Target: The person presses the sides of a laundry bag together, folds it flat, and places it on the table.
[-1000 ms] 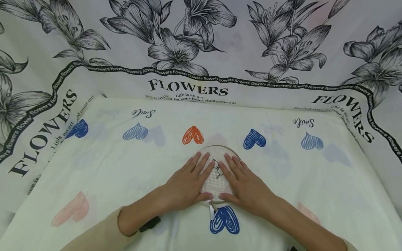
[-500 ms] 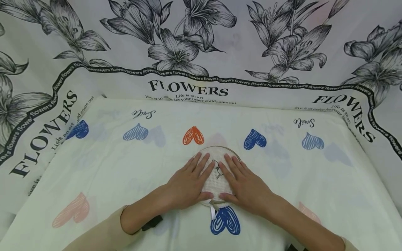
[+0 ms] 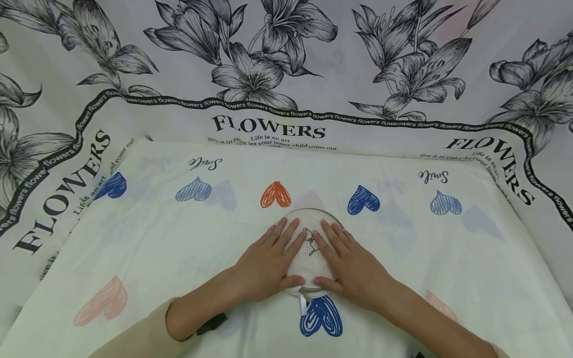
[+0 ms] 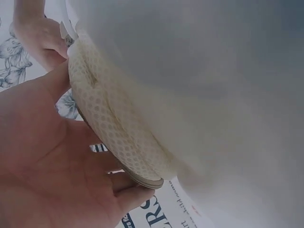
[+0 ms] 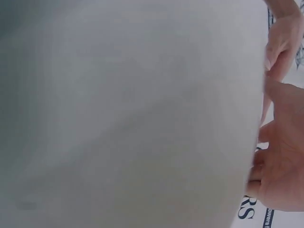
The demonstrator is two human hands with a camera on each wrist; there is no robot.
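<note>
A round cream mesh laundry bag (image 3: 309, 271) lies on the heart-print cloth in the head view, a thin dark line drawing on its top. Its zip runs along the rim, with a white pull tab (image 3: 303, 305) at the near side. My left hand (image 3: 266, 263) rests flat on the bag's left half, and my right hand (image 3: 355, 266) on its right half, fingers spread straight. In the left wrist view, the bag's honeycomb mesh side (image 4: 114, 121) bulges beside my left palm. Pale cloth, blurred, fills most of the right wrist view, with my right palm at its edge.
A white cloth (image 3: 237, 228) printed with hearts and "Smile" covers the surface. Behind it hangs a flower-printed curtain (image 3: 331, 74) with a black lettered band. A small dark object (image 3: 212, 323) shows under the left forearm.
</note>
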